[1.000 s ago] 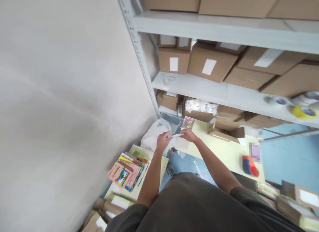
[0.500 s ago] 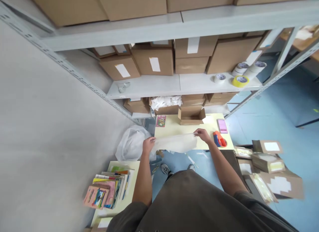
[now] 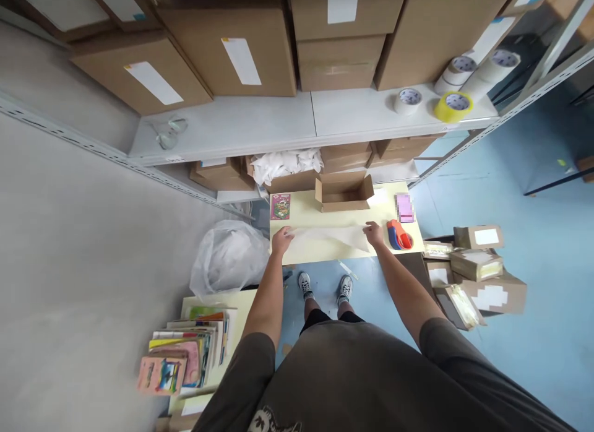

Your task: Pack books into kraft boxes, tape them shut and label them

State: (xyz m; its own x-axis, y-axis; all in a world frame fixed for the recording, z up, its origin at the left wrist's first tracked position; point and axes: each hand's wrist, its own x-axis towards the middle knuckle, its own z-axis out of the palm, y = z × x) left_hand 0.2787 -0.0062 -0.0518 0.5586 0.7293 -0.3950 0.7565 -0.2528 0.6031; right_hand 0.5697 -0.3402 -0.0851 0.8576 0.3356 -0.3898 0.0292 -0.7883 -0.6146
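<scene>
A thin, whitish translucent sheet [image 3: 329,236] stretches between my two hands over the front part of the pale yellow table [image 3: 301,210]. Its left end is pinched in my left hand [image 3: 281,241]; my right hand [image 3: 374,234] grips the other end. Behind the sheet stands an open cardboard box [image 3: 344,194] with its flaps up. A small colourful booklet [image 3: 280,207] lies at the table's back left. To the right of my right hand is a red and blue tape dispenser [image 3: 400,235], and beyond it lies a pink-purple pack [image 3: 404,208].
A metal shelf [image 3: 260,119] with cardboard boxes and tape rolls [image 3: 453,106] rises behind the table. On the left are a white plastic bag [image 3: 232,259] and a stack of books [image 3: 185,351]. Packed cartons [image 3: 477,265] lie at the right on the blue floor.
The view has tipped downward, so the shelf sits higher and both shoes show. The sheet, still held at both ends, now lies flatter and farther over the table.
</scene>
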